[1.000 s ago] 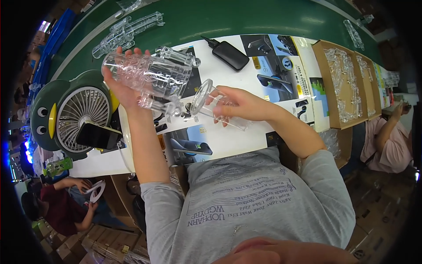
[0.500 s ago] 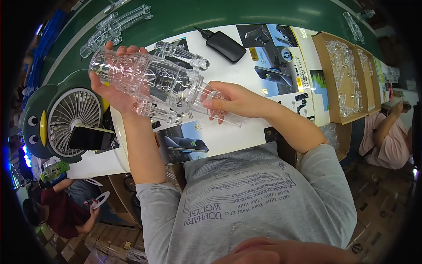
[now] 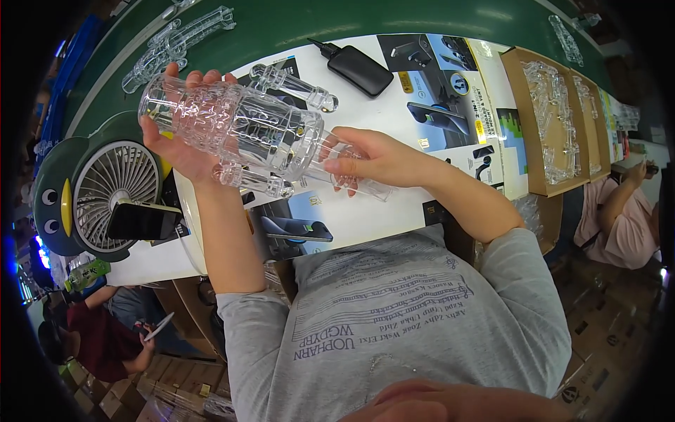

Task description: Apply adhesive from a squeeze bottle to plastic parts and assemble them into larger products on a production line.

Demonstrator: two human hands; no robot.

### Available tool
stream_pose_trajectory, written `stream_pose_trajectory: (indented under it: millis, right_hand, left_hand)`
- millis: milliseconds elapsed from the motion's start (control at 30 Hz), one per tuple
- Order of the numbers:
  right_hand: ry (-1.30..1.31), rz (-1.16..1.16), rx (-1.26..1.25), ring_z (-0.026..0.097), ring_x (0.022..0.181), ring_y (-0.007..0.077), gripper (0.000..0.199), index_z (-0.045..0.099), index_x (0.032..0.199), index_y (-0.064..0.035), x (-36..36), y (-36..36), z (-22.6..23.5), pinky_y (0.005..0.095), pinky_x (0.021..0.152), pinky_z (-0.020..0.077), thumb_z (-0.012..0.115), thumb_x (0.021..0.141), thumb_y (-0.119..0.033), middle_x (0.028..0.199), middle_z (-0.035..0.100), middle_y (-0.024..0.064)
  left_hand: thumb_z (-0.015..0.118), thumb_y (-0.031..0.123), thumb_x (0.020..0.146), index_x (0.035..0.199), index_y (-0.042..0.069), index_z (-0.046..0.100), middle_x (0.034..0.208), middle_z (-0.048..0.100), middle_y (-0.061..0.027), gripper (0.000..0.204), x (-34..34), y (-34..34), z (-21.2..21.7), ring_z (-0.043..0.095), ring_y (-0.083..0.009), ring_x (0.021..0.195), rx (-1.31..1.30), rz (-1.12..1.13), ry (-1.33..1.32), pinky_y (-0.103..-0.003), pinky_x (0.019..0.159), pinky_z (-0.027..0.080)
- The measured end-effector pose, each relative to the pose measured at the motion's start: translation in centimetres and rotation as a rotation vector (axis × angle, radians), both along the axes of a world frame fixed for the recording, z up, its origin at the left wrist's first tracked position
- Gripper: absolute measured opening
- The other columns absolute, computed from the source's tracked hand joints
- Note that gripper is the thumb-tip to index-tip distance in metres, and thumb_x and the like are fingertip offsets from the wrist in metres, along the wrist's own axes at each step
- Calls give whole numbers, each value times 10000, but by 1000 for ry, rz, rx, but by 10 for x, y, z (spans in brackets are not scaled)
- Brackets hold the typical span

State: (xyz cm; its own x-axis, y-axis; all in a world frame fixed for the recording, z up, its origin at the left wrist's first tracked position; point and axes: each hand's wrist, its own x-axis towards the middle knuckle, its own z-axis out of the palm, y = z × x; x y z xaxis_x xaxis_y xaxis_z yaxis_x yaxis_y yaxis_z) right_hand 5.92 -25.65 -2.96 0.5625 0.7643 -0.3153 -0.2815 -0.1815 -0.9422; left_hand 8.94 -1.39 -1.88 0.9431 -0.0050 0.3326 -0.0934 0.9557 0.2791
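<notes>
A white worktable [image 3: 394, 211] spread with printed sheets runs beside a green conveyor belt [image 3: 295, 24]. Above its near edge, the left hand [image 3: 176, 141] cradles a clear plastic moulded shell [image 3: 232, 130], fingers wrapped around it. The right hand [image 3: 369, 156] pinches a clear narrow piece [image 3: 351, 181] at its end. The step looks like fitting; next calls for careful alignment. Farther off lie a black power bank [image 3: 360, 70] and cardboard trays [image 3: 555, 112].

Green table [image 3: 422, 17] under a white sheet [image 3: 365, 218]; cardboard boxes [image 3: 545, 190] alongside.
</notes>
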Motion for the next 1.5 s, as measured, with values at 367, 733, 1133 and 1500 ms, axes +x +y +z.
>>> stream_pose_trajectory:
  millis: [367,733,1133,1500]
  right_hand:
    - [-44,-2,-27,569,692,104,327,472,1067,-15,-1,0,2,237,624,470,550,886,-277,768,586,64]
    - [-68,-11,-31,564,677,97,336,464,1082,-12,-1,0,3,233,635,458,560,881,-264,761,592,66]
    - [-60,-25,13,560,648,98,334,473,1076,-11,-1,0,1,228,612,455,571,874,-259,745,589,62]
    - [15,-62,15,567,648,102,339,489,1078,-17,-2,0,-2,226,585,462,571,874,-274,750,585,62]
  left_hand:
    - [541,500,775,1228,68,391,990,521,-130,643,-1,-2,-1,479,-295,995,9,7,14,-484,1004,298]
    - [571,501,754,1199,73,418,964,525,-121,637,-1,-5,1,484,-280,979,36,51,36,-478,995,312]
    - [568,481,754,1176,77,430,944,508,-107,600,-1,-11,-2,483,-262,954,52,95,78,-474,977,344]
    - [481,501,810,1202,58,405,991,521,-134,597,3,-14,-4,493,-289,975,171,185,212,-492,955,358]
